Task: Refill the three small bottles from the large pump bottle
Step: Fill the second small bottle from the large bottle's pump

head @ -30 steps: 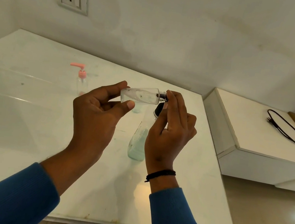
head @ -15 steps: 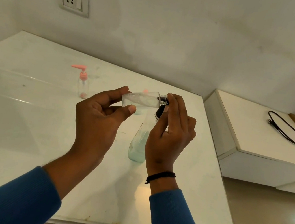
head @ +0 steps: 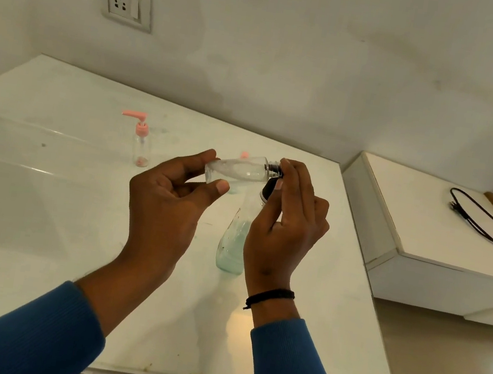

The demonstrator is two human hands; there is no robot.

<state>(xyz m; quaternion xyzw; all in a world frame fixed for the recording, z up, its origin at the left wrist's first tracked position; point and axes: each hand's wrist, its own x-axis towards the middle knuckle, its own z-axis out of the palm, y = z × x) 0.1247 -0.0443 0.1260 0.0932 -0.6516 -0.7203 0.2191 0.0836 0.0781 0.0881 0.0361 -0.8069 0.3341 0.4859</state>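
My left hand (head: 171,195) holds the small bottle (head: 236,171) sideways, right hand (head: 288,221) pinching its neck; uncapped, it could spill

A single wide-angle view from the person's head looks forward and down, close over the white bench (head: 44,221), whose near edge runs along the bottom of the frame. Both hands sit near, at centre frame. The wall fills the upper frame, with its socket (head: 124,1) at upper left.
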